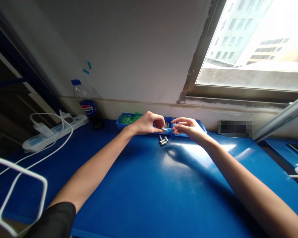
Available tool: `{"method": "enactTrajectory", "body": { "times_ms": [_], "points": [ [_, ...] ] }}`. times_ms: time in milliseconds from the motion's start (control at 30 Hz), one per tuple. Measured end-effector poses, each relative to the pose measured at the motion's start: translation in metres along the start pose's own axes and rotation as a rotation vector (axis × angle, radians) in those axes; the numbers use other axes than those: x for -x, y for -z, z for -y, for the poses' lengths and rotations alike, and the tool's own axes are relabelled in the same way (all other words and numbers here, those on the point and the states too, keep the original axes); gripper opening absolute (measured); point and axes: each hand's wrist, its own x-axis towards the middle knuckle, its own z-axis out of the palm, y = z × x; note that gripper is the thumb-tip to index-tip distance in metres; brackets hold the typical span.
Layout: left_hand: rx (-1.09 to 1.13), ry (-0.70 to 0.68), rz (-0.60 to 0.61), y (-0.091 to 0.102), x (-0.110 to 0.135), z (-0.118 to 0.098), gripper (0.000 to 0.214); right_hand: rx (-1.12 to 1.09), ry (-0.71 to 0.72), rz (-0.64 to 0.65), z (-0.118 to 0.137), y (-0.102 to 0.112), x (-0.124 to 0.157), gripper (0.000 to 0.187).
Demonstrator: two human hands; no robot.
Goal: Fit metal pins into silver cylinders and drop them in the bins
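Observation:
My left hand (148, 123) is closed in a pinch, thumb and fingertips on a small silvery metal cylinder (165, 130) in front of the blue bins. Just right of it, my right hand (187, 127) is raised with its fingers bent and apart, and I see nothing held in it. Several more small metal cylinders (163, 142) lie in a loose cluster on the blue tabletop (139, 185) below the hands. Behind the hands, a blue bin (169, 118) has similar metal pieces inside, partly hidden by my fingers.
Green plastic packing (129, 118) fills the left bin. A cola bottle (87, 105) stands by the wall, near a white power strip (56, 132) with trailing white cables (43, 178). At right are a dark box-like object (235, 128) and a slanted metal bar (280, 117).

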Motion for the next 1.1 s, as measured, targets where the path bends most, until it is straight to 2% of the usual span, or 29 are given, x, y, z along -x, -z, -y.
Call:
{"method": "enactTrajectory", "body": {
  "times_ms": [100, 233, 567, 667, 767, 867, 933, 1000, 1100],
  "points": [
    [-0.031, -0.039, -0.047, -0.001, 0.000, -0.002, 0.019, 0.004, -0.034, 0.087, 0.003, -0.005, 0.003, 0.040],
    [-0.098, -0.067, -0.061, -0.002, -0.001, -0.004, 0.020, -0.031, -0.032, 0.129, 0.004, -0.013, 0.005, 0.040],
    [-0.119, -0.133, -0.143, -0.009, -0.003, -0.001, 0.020, -0.099, -0.050, 0.103, -0.002, -0.017, 0.003, 0.041],
    [-0.139, -0.122, -0.134, -0.009, -0.004, 0.000, 0.022, -0.105, -0.036, 0.058, -0.003, -0.018, 0.002, 0.038],
    [-0.195, -0.064, -0.078, -0.007, -0.003, 0.005, 0.023, -0.051, -0.009, -0.040, -0.004, -0.018, 0.001, 0.035],
    [-0.247, 0.017, 0.051, -0.009, -0.002, 0.013, 0.015, -0.036, 0.046, -0.128, -0.005, -0.017, -0.001, 0.037],
    [-0.264, 0.038, 0.145, -0.013, -0.002, 0.017, 0.012, -0.078, 0.086, -0.146, -0.005, -0.015, -0.002, 0.044],
    [-0.267, 0.042, 0.217, -0.018, -0.002, 0.019, 0.018, -0.115, 0.095, -0.147, -0.005, -0.015, -0.002, 0.047],
    [-0.286, 0.032, 0.283, -0.026, -0.003, 0.020, 0.027, -0.136, 0.077, -0.163, -0.005, -0.014, -0.003, 0.041]
  ]
}}
